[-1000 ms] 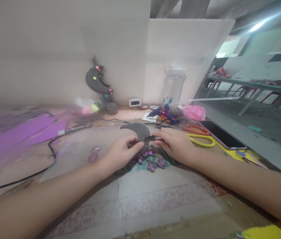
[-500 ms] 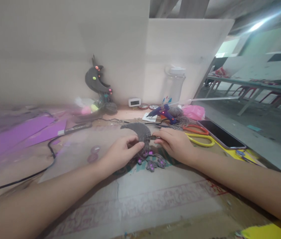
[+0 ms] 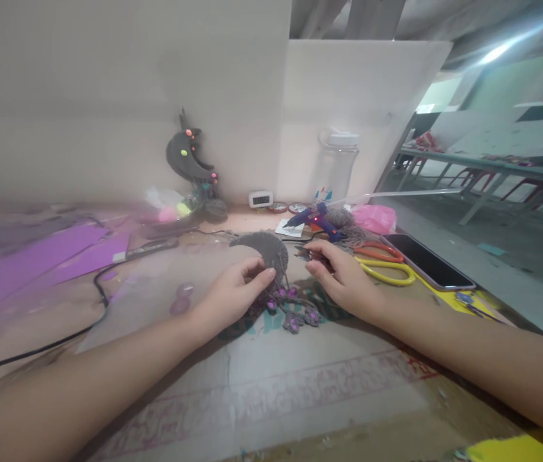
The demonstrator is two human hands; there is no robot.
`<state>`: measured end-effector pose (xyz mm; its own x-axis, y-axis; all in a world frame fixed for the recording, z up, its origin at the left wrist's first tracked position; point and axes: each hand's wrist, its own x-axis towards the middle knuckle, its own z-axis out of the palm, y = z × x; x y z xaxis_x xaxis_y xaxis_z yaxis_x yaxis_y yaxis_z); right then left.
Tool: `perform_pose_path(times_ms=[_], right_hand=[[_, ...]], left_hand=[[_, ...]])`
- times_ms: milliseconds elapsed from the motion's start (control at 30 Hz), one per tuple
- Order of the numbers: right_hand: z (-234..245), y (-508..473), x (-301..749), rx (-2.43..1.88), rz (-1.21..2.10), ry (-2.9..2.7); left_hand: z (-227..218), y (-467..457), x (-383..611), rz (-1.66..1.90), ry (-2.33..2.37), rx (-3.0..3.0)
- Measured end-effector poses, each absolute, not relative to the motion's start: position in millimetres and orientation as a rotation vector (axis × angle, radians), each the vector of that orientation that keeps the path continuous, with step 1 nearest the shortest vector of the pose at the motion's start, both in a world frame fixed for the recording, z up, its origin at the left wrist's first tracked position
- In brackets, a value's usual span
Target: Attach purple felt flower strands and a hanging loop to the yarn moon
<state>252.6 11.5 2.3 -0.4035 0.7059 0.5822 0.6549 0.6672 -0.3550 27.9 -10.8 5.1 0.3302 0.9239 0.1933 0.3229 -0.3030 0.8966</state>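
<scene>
My left hand [image 3: 240, 289] pinches the lower end of a grey felt crescent moon [image 3: 264, 247] between thumb and fingers. Small grey yarn flowers with purple centres [image 3: 294, 321] hang from that end and lie on the work surface. To the right, apart from the moon, my right hand [image 3: 343, 276] is closed round a pair of small snips [image 3: 302, 252]. Their two dark metal blades point left and stand slightly apart; the grip is mostly hidden inside the hand.
A blue glue gun [image 3: 314, 217] with a red light lies behind my right hand. Yellow-and-orange-handled scissors [image 3: 386, 271] and a phone [image 3: 427, 260] are on the right. Purple sheets [image 3: 59, 253] and a black cable [image 3: 100, 289] lie left; a finished-looking moon [image 3: 182, 157] stands behind.
My right hand has drawn the snips back from the moon, slightly to the right and up. The snips' blades now show apart. My left hand still pinches the moon.
</scene>
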Motion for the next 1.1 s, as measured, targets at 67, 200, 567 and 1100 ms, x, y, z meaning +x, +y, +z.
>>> perform_pose_path(times_ms=[67, 200, 567, 1100], right_hand=[[1.3, 10.0, 251.6, -1.049, 0.147, -2.141], [0.8, 5.9, 246.9, -1.057, 0.273, -2.094], [6.8, 9.9, 253.3, -0.801, -0.092, -2.299], [6.2, 19.1, 255.4, -0.781, -0.405, -2.323]], left_hand=[[6.5, -12.0, 28.0, 0.942, 1.127, 1.854], [8.6, -16.1, 28.5, 0.890, 1.152, 1.900], [6.7, -15.3, 27.8, 0.895, 1.149, 1.900], [7.6, -17.0, 27.8, 0.883, 1.196, 1.921]])
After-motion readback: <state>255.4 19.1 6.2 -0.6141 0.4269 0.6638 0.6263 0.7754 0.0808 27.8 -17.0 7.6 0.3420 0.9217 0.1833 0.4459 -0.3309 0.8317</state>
